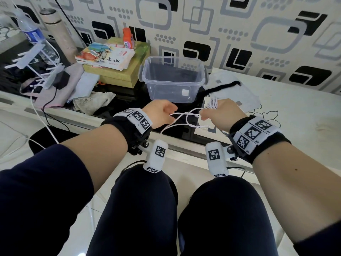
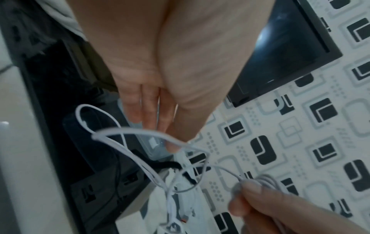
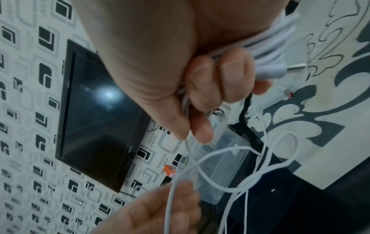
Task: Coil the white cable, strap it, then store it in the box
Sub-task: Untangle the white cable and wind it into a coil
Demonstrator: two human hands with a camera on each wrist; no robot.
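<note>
A thin white cable (image 1: 186, 118) hangs in loose crossing loops between my two hands, above the table's front edge. My right hand (image 1: 203, 114) grips a bundle of finished coils (image 3: 276, 47) in its fist, and a plug end sticks out beside the fingers. My left hand (image 1: 171, 113) pinches a loose strand (image 3: 173, 190) between thumb and fingers (image 2: 160, 120). The clear plastic box (image 1: 173, 78) stands open and empty just behind the hands. A black strap (image 1: 223, 86) lies on a white cloth to the right of the box.
Books on a yellow-green carton (image 1: 118, 71), an orange bottle (image 1: 128, 38), a water bottle (image 1: 33, 34), a thermos (image 1: 57, 28), a white rack (image 1: 36, 61) and cloths (image 1: 92, 102) crowd the left. A dark screen (image 3: 100, 110) hangs on the patterned wall. My knees sit below the table edge (image 1: 184, 146).
</note>
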